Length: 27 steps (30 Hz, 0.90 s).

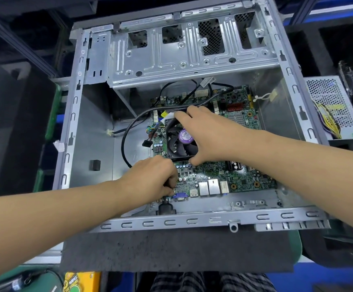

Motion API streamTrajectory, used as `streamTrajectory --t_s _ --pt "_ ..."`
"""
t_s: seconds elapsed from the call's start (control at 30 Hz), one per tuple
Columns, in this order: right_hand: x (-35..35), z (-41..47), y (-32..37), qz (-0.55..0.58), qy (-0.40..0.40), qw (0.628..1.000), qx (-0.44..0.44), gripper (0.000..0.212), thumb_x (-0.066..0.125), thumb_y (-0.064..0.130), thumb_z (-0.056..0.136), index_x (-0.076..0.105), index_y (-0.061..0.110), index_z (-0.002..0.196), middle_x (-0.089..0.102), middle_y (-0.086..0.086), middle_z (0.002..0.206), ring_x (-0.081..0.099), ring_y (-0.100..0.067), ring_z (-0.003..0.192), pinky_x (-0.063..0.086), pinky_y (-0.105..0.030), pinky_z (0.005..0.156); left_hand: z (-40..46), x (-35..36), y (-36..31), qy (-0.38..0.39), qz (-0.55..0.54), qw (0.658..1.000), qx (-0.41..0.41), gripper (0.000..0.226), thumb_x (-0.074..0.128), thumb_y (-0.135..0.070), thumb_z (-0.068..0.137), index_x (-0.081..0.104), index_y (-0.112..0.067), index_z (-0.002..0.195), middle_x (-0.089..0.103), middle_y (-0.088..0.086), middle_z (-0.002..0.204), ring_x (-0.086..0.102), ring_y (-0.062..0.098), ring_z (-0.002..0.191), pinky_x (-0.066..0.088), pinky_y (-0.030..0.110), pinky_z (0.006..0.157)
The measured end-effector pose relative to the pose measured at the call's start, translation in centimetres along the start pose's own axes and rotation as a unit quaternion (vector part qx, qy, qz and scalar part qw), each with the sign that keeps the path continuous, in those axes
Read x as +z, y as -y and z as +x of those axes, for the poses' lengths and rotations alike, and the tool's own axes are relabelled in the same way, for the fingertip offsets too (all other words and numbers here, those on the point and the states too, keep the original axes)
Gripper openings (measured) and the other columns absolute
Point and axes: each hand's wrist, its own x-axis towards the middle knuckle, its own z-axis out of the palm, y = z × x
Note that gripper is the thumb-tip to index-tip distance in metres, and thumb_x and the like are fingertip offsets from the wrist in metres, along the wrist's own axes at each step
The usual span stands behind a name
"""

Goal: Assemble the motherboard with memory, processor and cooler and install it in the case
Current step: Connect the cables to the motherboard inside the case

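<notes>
where legible, purple cooler label [184, 134]: "taisol"

The case [192, 220] is bare silver-grey metal, and the motherboard [211, 175] inside it is green with silver port shields and one blue port at its near edge. The cooler [178, 144] is black with a purple round label, and black cables loop to its left. On the right, a perforated silver power supply [329, 102] carries yellow wires; nearest, cloth shows a black-and-white check.
</notes>
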Motion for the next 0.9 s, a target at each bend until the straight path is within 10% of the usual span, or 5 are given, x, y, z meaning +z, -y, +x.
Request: streamTrajectory --t_s 0.27,0.43,0.9 --pt "0.0 0.1 -0.1 0.007 0.002 1.0 0.003 0.107 0.084 0.04 0.063 0.02 0.013 0.144 0.038 -0.01 0.129 0.037 -0.027 0.119 0.045 -0.037 0.092 -0.8 -0.9 0.5 -0.004 -0.095 0.995 -0.041 0.023 0.081 -0.036 0.072 0.064 -0.021 0.075 0.06 -0.011 0.07 0.053 0.005 0.068 0.041 0.019 0.058" --pt "-0.1 0.0 -0.1 0.006 -0.003 1.0 -0.001 0.108 0.083 0.041 0.064 0.019 0.012 0.145 0.038 -0.01 0.129 0.036 -0.028 0.12 0.045 -0.037 0.091 -0.7 -1.0 -1.0 -0.019 0.076 0.997 -0.015 0.016 0.066 -0.04 0.085 0.068 -0.025 0.088 0.062 -0.008 0.079 0.059 0.019 0.08 0.035 0.025 0.059" --pt "-0.4 0.2 0.1 -0.022 0.007 1.0 0.001 0.103 0.083 0.044 0.062 0.025 0.01 0.14 0.046 -0.011 0.12 0.041 -0.029 0.111 0.042 -0.035 0.086 -0.5 -2.2 -1.9 0.053 0.099 0.993 -0.032 0.025 0.066 -0.042 0.086 0.054 -0.021 0.078 0.054 -0.003 0.078 0.053 0.021 0.078 0.037 0.028 0.061"
